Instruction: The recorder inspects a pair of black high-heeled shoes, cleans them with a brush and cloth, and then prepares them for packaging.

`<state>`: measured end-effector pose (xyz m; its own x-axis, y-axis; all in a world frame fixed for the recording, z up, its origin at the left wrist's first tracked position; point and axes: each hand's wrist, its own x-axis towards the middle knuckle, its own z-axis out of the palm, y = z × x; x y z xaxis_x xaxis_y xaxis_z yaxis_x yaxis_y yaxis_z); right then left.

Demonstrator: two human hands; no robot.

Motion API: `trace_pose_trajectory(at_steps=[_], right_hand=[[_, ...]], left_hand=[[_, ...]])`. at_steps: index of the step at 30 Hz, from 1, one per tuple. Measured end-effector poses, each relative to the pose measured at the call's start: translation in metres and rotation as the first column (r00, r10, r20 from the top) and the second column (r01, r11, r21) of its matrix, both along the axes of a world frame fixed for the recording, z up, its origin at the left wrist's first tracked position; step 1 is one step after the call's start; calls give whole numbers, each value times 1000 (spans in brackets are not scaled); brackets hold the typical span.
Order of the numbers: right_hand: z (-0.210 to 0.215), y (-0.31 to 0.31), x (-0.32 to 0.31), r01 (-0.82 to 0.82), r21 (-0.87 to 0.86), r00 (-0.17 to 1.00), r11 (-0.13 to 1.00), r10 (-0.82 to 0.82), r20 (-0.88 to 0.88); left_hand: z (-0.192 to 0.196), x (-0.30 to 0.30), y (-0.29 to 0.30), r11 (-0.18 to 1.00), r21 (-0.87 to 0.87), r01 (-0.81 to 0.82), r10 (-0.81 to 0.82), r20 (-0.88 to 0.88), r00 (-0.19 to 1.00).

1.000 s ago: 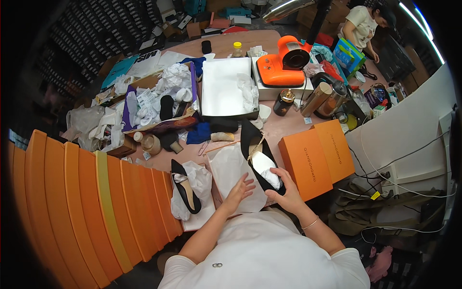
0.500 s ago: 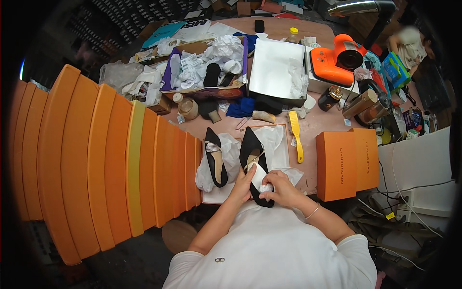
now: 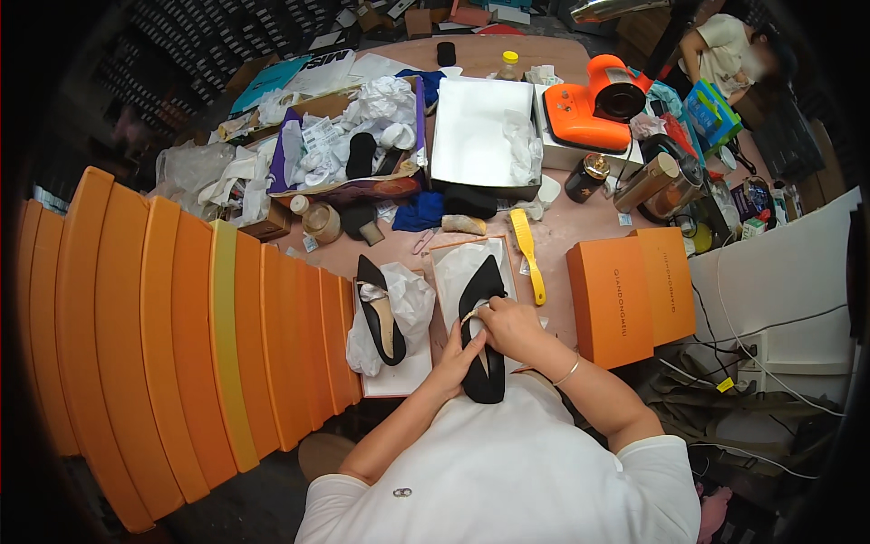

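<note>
A black pointed flat shoe is upright near my body, toe pointing away. My left hand grips its left side, thumb across the opening. The fingers of my right hand are closed at the front of the opening, by the toe. A small pale edge shows beside them; what they pinch is mostly hidden. To the left, a second black shoe, with white stuffing in its toe, lies on tissue paper in a shallow open box. An open box part with tissue lies beyond the held shoe.
Orange boxes stand in a long row at left. Two more orange boxes stand at right. A yellow brush, a paper-filled box, a white box and an orange machine occupy the table. A person is at far right.
My right hand has moved forward from the shoe's middle to the front of its opening. The white sheet over the shoe and the crumpled paper by my right hand no longer show. The view has shifted.
</note>
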<state>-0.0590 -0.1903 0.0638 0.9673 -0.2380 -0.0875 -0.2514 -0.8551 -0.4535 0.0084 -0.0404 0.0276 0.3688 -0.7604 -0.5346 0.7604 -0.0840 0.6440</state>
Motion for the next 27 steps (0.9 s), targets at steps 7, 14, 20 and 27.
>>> trace_pose_trajectory(at_steps=[7,14,20,27], right_hand=[[2,-20,-17,305,743,844,595,-531,79],[9,10,-27,53,535,921,843,-248,300],[17,-2,-25,148,431,957,890,-238,164],[-5,12,-15,163,310,923,937,-256,288]], left_hand=[[-7,11,0,992,109,-59,61,-10,998],[-30,16,-12,978,168,-122,112,67,991],[-10,14,-11,996,70,-56,58,-28,998],[-35,-2,-9,964,66,-257,249,115,962]])
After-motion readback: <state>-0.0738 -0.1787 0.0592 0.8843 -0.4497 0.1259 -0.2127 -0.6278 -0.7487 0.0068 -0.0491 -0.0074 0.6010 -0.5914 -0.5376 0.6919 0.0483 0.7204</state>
